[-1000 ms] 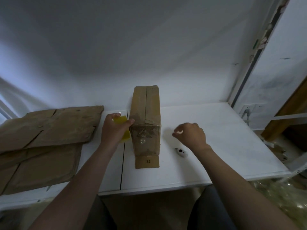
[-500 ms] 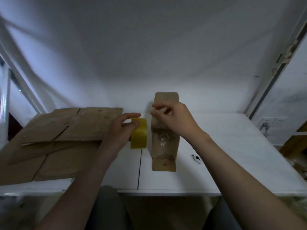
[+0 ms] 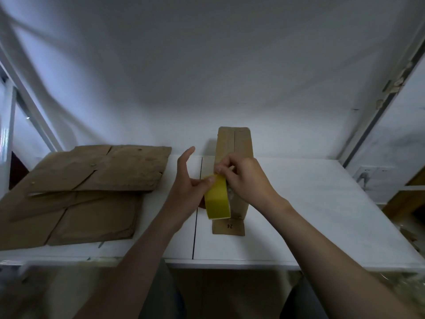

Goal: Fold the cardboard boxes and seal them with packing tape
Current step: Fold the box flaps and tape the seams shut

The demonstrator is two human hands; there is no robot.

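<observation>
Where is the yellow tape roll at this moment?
Head view, centre: the yellow tape roll is held in the left hand, at the left side of the standing cardboard box, the right hand pinching its top.

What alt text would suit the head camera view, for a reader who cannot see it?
A person's left hand holds a roll of yellow packing tape while the right hand pinches at its top edge, in front of a narrow folded cardboard box on a white table. Flattened cardboard boxes lie stacked to the left.

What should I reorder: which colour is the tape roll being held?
Yellow; the tape roll shows best in the head view.
</observation>
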